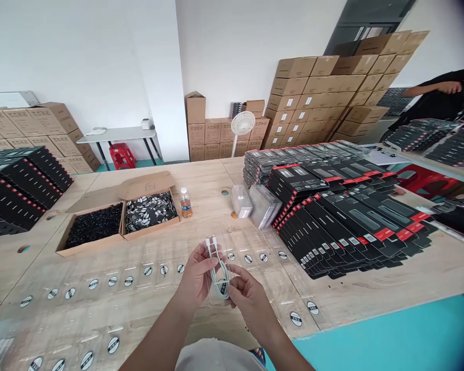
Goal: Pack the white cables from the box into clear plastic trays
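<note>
A coiled white cable (218,268) is held upright between both hands above the wooden table (371,293). My left hand (196,275) pinches its upper part, where two white plugs stick up. My right hand (248,298) grips the lower loop of the coil. Under the hands lie rows of clear plastic trays (139,288) with round black-and-white stickers.
An open cardboard box (118,219) holds black parts and sticker-marked packs. A small bottle (185,203) stands beside it. Stacks of black-and-red retail boxes (344,216) fill the right side, more (19,185) at far left. Another person (441,98) stands far right. Cartons line the wall.
</note>
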`<state>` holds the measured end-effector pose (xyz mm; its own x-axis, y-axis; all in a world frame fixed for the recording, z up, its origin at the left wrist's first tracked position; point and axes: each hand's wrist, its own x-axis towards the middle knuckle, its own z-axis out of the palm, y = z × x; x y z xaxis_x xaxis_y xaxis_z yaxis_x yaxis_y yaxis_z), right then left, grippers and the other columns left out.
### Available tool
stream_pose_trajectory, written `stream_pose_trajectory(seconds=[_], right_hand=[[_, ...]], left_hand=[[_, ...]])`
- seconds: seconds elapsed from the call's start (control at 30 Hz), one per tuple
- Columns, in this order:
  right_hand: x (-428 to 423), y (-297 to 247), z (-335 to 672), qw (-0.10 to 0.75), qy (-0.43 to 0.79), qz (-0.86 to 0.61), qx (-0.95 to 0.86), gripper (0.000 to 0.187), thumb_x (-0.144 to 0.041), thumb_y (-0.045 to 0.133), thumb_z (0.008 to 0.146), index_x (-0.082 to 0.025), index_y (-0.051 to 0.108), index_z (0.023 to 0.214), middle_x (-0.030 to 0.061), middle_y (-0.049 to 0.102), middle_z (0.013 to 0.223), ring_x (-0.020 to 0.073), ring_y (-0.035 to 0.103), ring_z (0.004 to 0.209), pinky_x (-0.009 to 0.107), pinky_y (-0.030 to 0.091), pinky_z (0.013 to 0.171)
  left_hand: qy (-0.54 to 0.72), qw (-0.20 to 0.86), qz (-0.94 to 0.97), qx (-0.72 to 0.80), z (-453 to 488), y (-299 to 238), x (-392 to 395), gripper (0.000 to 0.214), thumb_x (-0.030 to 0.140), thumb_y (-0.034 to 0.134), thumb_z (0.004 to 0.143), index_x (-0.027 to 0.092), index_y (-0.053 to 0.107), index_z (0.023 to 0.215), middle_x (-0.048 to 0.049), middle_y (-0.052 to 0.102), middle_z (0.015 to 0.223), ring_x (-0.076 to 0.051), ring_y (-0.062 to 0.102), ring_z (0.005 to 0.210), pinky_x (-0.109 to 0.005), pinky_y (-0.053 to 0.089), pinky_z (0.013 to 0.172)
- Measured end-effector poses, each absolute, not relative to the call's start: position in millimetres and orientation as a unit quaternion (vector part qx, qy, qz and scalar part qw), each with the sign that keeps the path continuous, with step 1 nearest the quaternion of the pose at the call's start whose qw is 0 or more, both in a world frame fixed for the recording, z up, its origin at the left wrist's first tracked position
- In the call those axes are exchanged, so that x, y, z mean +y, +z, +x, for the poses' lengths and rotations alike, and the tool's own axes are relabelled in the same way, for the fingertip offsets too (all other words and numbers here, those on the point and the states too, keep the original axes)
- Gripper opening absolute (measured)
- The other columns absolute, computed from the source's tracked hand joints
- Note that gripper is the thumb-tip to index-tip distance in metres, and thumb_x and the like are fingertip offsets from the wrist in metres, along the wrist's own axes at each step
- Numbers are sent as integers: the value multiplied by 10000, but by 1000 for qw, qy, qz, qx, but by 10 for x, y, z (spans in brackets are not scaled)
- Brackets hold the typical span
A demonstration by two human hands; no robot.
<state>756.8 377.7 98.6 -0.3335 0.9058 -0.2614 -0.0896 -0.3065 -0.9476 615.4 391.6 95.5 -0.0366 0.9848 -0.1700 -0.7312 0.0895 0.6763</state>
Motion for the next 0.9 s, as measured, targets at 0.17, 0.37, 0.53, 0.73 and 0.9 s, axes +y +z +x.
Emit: stream_pose_trajectory(seconds=[0.17,0.37,0.53,0.73,0.9], right_hand=[[3764,942,7493,369,677,-460,-440,497,-355,694,711,-167,522,1137,-69,521,604,132,540,549,261,394,533],[3742,834,7388,330,717,-425,-444,564,-450,765,653,-173,560,1100,-37,568,627,148,561,556,275,422,527],[3763,653,7297,296,726,-417,-460,552,-465,772,630,-187,575,1064,-14,602,655,165,574,576,294,462,535],[3664,318,6976,250,693,-393,-551,575,-476,735,638,-211,559,1117,90,695,948,258,663,839,345,544,685],[3364,269,6562,186,670,-310,-648,610,-491,640,686,-204,541,1215,117,689,1040,258,662,874,343,548,719]], left_hand=[[674,623,200,343,6090,904,3790,810,144,816,572,286,490,1300,-49,662,1052,-217,630,1011,-365,464,904],[679,589,193,393,5970,801,3609,820,201,771,664,275,388,1386,-101,631,1123,-259,605,1087,-356,484,847],[711,510,169,453,5898,703,3468,814,205,776,647,297,401,1364,-123,493,1329,-261,571,1124,-389,458,901],[692,290,212,627,5905,608,3111,799,107,774,573,266,510,1310,-122,358,1427,-300,381,1282,-378,377,986],[661,188,185,702,5626,585,2777,714,90,650,682,298,482,1344,-97,323,1417,-276,393,1271,-374,374,1002]])
